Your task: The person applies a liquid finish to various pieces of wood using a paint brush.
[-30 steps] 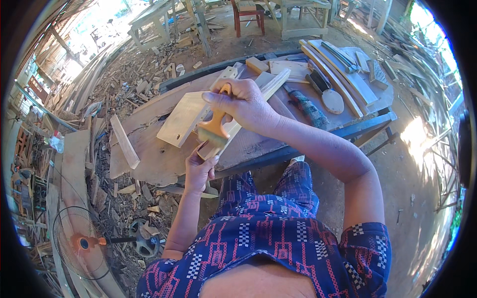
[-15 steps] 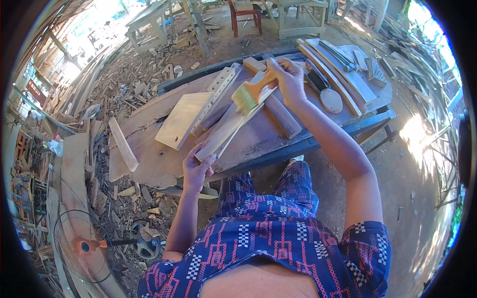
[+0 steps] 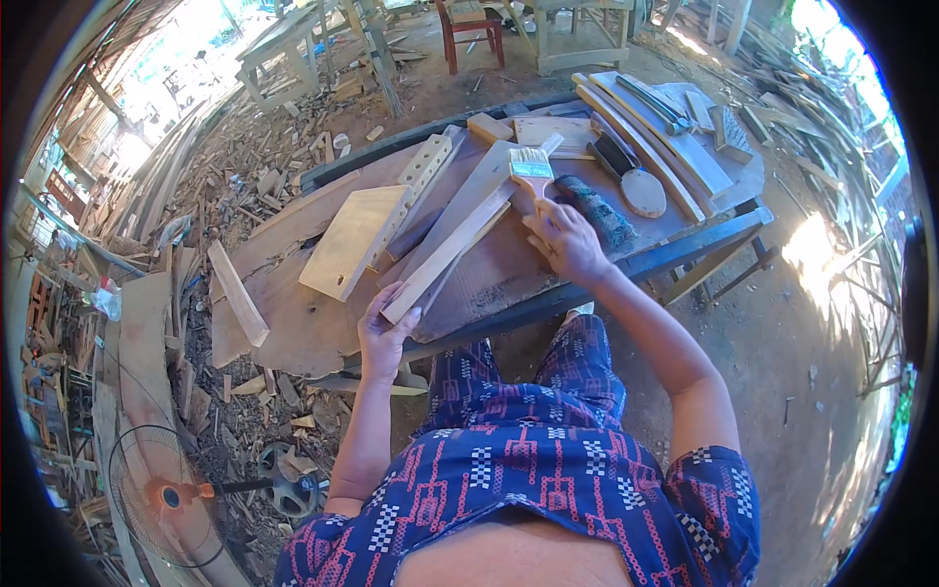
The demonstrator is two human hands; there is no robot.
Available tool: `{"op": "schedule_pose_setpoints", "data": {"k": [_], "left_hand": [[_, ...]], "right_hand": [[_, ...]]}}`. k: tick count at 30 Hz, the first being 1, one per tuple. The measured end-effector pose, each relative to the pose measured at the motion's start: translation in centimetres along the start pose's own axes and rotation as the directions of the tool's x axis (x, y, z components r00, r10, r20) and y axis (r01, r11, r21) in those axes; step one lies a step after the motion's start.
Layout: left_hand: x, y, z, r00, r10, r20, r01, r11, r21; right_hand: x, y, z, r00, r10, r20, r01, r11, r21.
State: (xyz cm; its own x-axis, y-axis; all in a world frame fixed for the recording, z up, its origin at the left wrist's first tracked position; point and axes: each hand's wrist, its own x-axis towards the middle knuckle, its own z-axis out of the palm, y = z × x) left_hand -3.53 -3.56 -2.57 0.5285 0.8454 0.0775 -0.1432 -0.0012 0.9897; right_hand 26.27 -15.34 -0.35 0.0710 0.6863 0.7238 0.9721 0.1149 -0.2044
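My left hand (image 3: 386,328) grips the lower end of long narrow wooden strips (image 3: 450,254), held slanting up to the right over the workbench. My right hand (image 3: 562,240) is closed on the handle of a wide paintbrush (image 3: 531,168), its pale bristles pointing up near the strips' far end. Beside them on the bench lie a square-cut pale board (image 3: 357,235), a strip with holes (image 3: 421,181) and a dark, stained tool or roll (image 3: 606,220) that I cannot make out.
The workbench (image 3: 274,313) also holds stacked boards (image 3: 685,166), an oval-ended piece (image 3: 643,193) and a loose batten (image 3: 238,289). A standing fan (image 3: 171,494) is at lower left. A red chair (image 3: 469,39), wooden frames and scrap piles (image 3: 274,157) surround the bench.
The brush has moved right along the strips and turned from bristles down to bristles up, with my right hand now below it. My left hand still grips the strips.
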Motion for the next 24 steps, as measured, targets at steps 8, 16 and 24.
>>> {"op": "schedule_pose_setpoints", "data": {"k": [8, 16, 24], "left_hand": [[0.1, 0.0, 0.6, 1.0, -0.001, 0.009, 0.001, 0.999, -0.034], [-0.1, -0.4, 1.0, 0.999, 0.031, 0.031, -0.032, 0.999, 0.002], [0.1, -0.1, 0.8, 0.999, 0.02, 0.043, -0.018, 0.999, -0.032]], "right_hand": [[-3.2, -1.0, 2.4, 0.963, 0.265, 0.047, -0.252, 0.948, -0.193], [-6.9, -4.3, -3.2, 0.95, 0.312, 0.015, -0.312, 0.949, 0.033], [-30.1, -9.2, -5.2, 0.685, 0.461, 0.564, -0.564, 0.826, 0.011]]}}
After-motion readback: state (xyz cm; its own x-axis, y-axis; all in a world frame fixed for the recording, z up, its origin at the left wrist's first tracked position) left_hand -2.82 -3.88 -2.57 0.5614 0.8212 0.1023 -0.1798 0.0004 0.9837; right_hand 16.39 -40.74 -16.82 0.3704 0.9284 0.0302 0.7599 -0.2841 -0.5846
